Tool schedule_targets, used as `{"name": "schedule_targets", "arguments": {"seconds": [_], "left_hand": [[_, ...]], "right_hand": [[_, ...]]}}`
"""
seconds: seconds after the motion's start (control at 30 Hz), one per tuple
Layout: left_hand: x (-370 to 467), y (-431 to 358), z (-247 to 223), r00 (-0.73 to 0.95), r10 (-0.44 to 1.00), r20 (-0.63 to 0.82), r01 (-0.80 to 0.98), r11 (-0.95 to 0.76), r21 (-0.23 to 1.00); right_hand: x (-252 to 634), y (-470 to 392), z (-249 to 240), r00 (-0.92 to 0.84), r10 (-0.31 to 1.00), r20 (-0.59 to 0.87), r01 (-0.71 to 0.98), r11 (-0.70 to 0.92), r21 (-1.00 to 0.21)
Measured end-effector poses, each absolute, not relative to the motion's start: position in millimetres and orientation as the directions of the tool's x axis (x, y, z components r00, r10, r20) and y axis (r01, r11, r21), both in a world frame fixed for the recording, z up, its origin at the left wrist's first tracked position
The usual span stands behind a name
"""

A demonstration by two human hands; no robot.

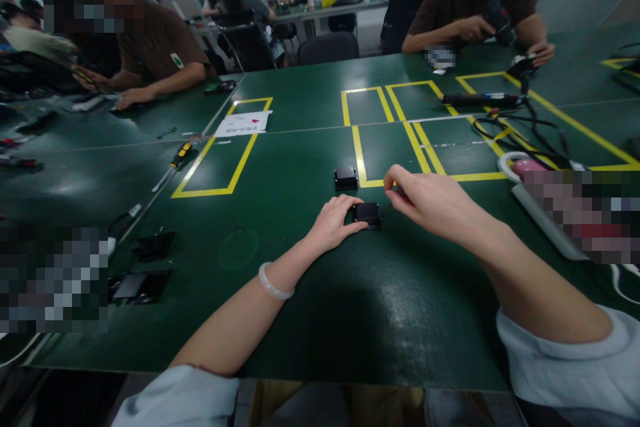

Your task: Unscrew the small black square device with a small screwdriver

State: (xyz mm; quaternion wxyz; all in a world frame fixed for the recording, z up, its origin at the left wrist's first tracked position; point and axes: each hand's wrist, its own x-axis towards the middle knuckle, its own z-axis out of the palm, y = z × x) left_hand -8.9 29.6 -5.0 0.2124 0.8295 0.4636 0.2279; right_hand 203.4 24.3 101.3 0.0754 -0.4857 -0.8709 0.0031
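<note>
My left hand (334, 223) grips a small black box-shaped part (367, 215) on the green table, thumb on the near side and fingers on the far side. To its right, my right hand (425, 197) is closed in a pinch just above the tabletop. A thin dark strand or tip shows between those fingers and the part, but I cannot tell what it is. A second black box-shaped part (345, 178) of similar look sits just beyond my left hand, touched by neither hand.
Yellow tape outlines (233, 180) mark the green table (280, 327). A yellow-black screwdriver (181, 155) and black pieces (143, 285) lie left; a paper sheet (243, 123) lies farther back. A black cylindrical tool (480, 100) and cables (537, 127) lie right. Co-workers sit opposite, one holding a power driver (500, 23).
</note>
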Motion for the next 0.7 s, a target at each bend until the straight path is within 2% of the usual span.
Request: {"name": "schedule_targets", "arguments": {"seconds": [0.23,0.4,0.57,0.7], "left_hand": [[-8.6,30.1,-6.7,0.468,0.865,0.182,0.674,-0.482,0.559],[-8.4,29.5,-5.0,0.466,0.867,0.177,0.676,-0.478,0.561],[-8.6,29.0,-3.6,0.466,0.868,0.172,0.676,-0.475,0.563],[-8.4,29.1,-3.1,0.466,0.87,0.159,0.682,-0.468,0.563]], "right_hand": [[204.0,23.7,100.8,-0.515,0.847,0.131,0.853,0.522,-0.019],[204.7,24.1,100.1,-0.537,0.832,0.139,0.829,0.551,-0.096],[205.0,25.6,99.7,-0.526,0.839,0.142,0.844,0.535,-0.039],[206.2,26.8,98.3,-0.548,0.823,0.148,0.82,0.564,-0.096]]}}
